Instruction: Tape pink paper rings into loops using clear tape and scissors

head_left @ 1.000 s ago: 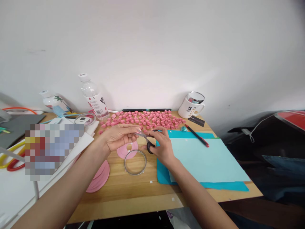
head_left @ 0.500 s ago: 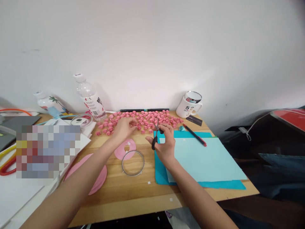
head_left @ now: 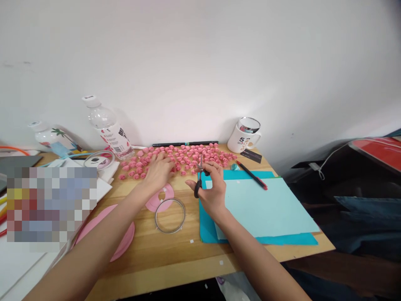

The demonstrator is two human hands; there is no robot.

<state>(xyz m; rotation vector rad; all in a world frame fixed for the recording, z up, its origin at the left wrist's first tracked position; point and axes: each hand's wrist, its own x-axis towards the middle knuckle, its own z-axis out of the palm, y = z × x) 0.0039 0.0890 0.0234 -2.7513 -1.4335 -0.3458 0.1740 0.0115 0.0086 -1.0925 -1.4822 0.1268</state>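
Note:
Many small pink rolled paper roses are spread along the back of the wooden table. My left hand rests palm-down over their left part, fingers loosely stretched out; whatever lies under the palm is hidden. In my right hand are small scissors with black handles, the fingers through the loops and the blades pointing up and away, slightly apart. Below my left hand lie a pink paper disc with a centre hole and a thin clear ring, like a tape roll. Larger pink paper rounds are partly under my left forearm.
Light blue paper lies on a darker blue sheet at right, with a red-and-black pen across its top. A white mug, dark card, black pen and plastic bottle stand or lie near the wall.
My left hand has gone from a pinch-like pose at the roses to a flatter one with fingers stretched over them. My right hand still holds the scissors. The view has shifted slightly.

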